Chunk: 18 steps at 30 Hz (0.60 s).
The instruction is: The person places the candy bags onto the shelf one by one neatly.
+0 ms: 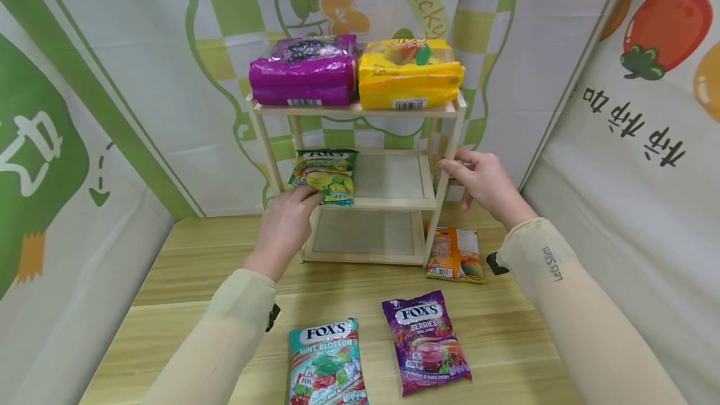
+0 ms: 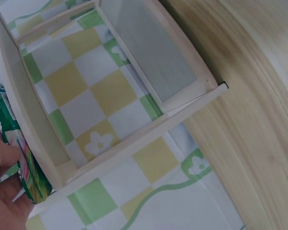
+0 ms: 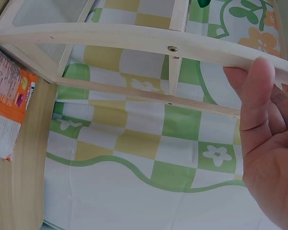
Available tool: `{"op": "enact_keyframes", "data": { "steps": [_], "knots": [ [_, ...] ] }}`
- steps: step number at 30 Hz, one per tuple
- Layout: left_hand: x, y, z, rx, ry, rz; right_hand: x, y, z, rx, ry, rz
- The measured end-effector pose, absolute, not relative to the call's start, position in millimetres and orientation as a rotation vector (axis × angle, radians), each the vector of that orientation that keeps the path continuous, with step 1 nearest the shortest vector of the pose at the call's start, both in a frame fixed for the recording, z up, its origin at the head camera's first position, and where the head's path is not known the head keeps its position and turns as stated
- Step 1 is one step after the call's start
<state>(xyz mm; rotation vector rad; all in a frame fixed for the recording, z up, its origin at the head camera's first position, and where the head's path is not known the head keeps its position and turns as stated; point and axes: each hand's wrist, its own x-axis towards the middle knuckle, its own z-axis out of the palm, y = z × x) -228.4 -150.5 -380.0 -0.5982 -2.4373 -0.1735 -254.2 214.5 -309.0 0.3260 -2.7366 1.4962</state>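
On the middle shelf of a small wooden rack (image 1: 378, 205) lies a green Fox's Spring Tea candy bag (image 1: 329, 174). My left hand (image 1: 285, 222) pinches its lower left corner; in the left wrist view the green bag (image 2: 26, 165) shows between thumb and fingers. The right hand (image 1: 484, 181) grips the rack's right front post, with the thumb in front and some fingers hidden behind it. Seen from the right wrist, that hand (image 3: 271, 129) has its thumb against the wooden post (image 3: 134, 38).
A purple pack (image 1: 304, 77) and a yellow pack (image 1: 410, 77) stand on the top shelf. On the wooden table (image 1: 185, 292) lie a teal Mint Blossom bag (image 1: 327, 364), a purple Berries bag (image 1: 427, 345) and an orange bag (image 1: 455, 255) beside the rack. Printed cloth walls surround the table.
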Motion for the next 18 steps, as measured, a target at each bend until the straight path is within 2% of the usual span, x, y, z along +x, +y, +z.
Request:
{"op": "enact_keyframes", "data": {
  "steps": [18],
  "knots": [
    [-234.7,-148.4,-378.0,-0.594,-2.460,-0.174,-253.3,215.8,-308.3,0.318,-2.746,1.511]
  ]
}}
